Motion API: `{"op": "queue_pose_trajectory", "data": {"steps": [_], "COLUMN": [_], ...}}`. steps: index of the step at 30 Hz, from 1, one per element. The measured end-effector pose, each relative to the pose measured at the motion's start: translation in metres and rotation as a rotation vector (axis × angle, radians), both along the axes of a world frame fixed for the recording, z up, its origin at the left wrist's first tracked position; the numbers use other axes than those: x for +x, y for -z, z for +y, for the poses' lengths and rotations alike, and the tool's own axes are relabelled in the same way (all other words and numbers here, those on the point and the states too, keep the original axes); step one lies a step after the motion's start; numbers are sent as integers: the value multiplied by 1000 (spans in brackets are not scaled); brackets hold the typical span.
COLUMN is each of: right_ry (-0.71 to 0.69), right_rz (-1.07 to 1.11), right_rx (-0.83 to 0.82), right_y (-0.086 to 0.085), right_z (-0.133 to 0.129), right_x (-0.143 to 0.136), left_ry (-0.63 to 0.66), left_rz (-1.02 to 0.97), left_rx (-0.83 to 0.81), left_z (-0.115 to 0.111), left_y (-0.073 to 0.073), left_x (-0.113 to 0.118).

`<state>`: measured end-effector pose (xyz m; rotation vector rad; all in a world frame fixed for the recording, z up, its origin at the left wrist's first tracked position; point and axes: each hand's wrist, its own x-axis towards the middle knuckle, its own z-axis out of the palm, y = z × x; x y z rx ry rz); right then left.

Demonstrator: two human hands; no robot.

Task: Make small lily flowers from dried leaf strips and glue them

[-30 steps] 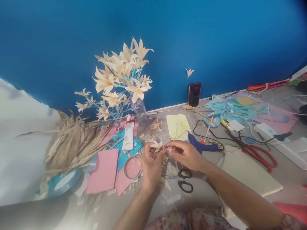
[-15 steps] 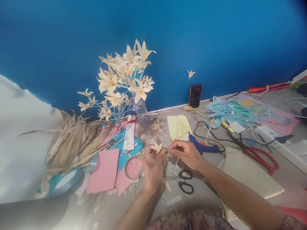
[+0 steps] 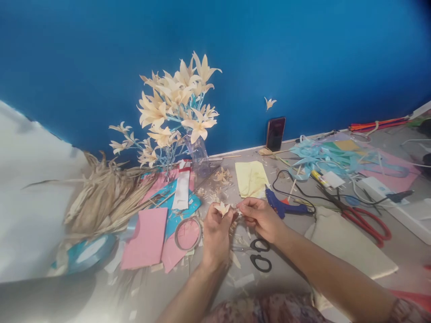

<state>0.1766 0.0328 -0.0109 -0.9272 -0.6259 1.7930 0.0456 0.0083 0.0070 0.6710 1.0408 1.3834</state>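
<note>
A small cream artificial flower [image 3: 222, 208] with pointed petals is pinched in my left hand [image 3: 216, 231], above the cluttered table. Just to its right, the thumb and fingertips of my right hand [image 3: 261, 217] are pressed together; whatever they pinch is too small to make out. The two hands are close together, with a narrow gap between the fingertips. Below them lie scissors with black handles [image 3: 261, 255], their blades partly hidden by my left hand and wrist. Pale scraps [image 3: 222, 175] are scattered beyond my hands.
A clear vase [image 3: 199, 157] holds cream flowers [image 3: 178, 98] by the blue wall. Dried husks [image 3: 101, 193], pink paper [image 3: 146, 237] and a tape roll [image 3: 187, 234] lie left. To the right are a blue glue gun [image 3: 286, 205], red-handled scissors [image 3: 363, 220] and a power strip [image 3: 393, 206].
The flower in my left hand has turned slightly and its petals look more spread. My right fingertips have shifted a little, remaining beside it. The view has moved slightly.
</note>
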Motion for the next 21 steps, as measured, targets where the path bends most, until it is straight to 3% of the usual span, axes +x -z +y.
{"op": "queue_pose_trajectory", "data": {"steps": [5, 9, 13, 17, 21], "right_ry": [-13, -35, 7, 39, 113], "right_rz": [62, 16, -255, -571, -715], "right_rx": [-3, 44, 145, 269, 415], "right_y": [5, 2, -5, -10, -8], "right_z": [2, 2, 0, -1, 2], "right_x": [2, 3, 3, 7, 13], "left_ry": [-28, -47, -28, -29, -10], "left_rz": [-10, -114, -197, -231, -232], "left_rx": [36, 11, -41, -63, -90], "left_z": [3, 6, 7, 8, 9], "left_y": [2, -6, -9, -2, 2], "left_x": [-2, -3, -6, -11, -13]}}
